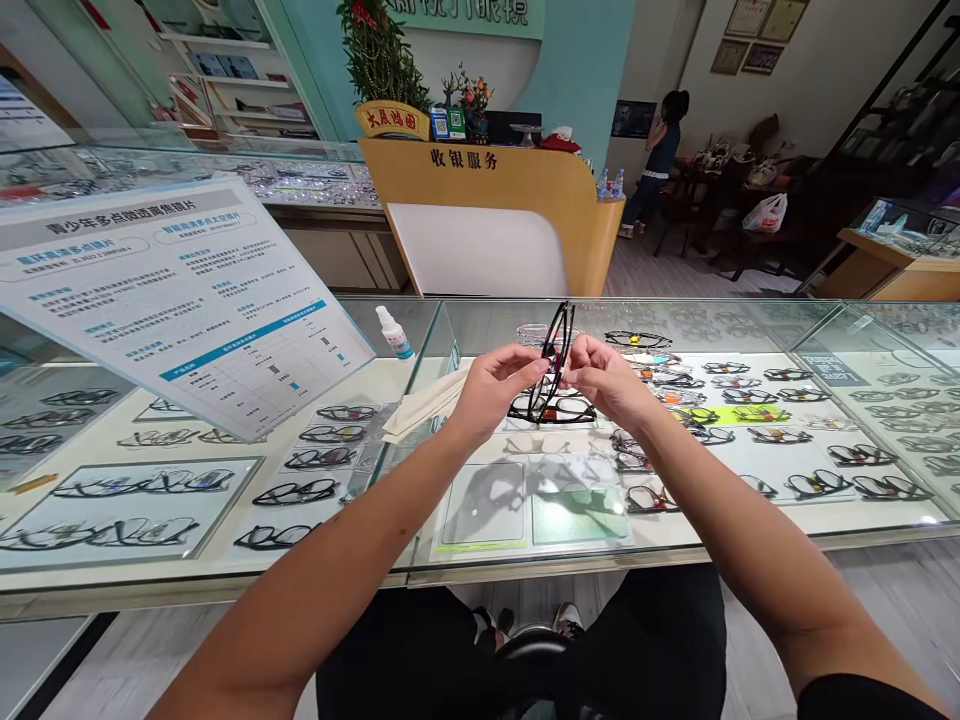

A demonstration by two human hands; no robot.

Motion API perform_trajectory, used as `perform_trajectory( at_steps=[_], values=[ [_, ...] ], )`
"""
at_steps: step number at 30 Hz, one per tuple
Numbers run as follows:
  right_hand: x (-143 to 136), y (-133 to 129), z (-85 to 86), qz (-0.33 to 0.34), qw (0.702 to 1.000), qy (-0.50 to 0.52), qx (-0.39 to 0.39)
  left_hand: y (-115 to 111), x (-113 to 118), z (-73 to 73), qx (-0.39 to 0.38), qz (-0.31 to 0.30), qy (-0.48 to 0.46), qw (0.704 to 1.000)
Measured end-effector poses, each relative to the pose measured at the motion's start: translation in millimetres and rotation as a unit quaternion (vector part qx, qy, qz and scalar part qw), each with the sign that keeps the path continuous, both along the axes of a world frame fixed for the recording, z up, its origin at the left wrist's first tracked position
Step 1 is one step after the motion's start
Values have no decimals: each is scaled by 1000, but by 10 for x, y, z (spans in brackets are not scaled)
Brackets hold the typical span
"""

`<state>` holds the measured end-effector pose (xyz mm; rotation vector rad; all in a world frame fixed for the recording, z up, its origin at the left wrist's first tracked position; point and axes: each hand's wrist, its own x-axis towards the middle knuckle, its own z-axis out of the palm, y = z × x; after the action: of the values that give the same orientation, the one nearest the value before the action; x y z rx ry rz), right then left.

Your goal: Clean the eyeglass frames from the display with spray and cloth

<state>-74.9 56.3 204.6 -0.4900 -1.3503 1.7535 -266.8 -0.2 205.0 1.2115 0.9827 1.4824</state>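
A pair of dark-framed eyeglasses (553,375) is held up over the glass counter, turned edge-on to me. My left hand (501,385) pinches it from the left, thumb and index finger pressed together. From the other side, my right hand (604,378) grips it with closed fingers. Exactly which part each hand holds is hard to make out. Beneath the left wrist, a folded beige cloth (424,404) rests on the glass. To its upper left stands a small white spray bottle (394,333) with a blue-green label.
Inside the glass display counter (570,572) lie several rows of eyeglasses (817,484). A large printed sheet (225,310) stands tilted at the left. Beyond the counter are a wooden cashier desk (487,180) and, further right, a person (660,160) standing.
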Motion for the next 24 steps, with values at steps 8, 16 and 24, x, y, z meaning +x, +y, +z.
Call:
perform_trajectory(
  at_steps=[8,16,24],
  values=[
    [24,-16,39,2,1000,-10,9,-29,21,13,8,7,15,1000],
    [53,-7,37,8,1000,-6,26,-31,-1,14,24,24,25,999],
    [42,8,9,-31,998,-18,49,-12,-12,-13,28,39,48,998]
  ],
)
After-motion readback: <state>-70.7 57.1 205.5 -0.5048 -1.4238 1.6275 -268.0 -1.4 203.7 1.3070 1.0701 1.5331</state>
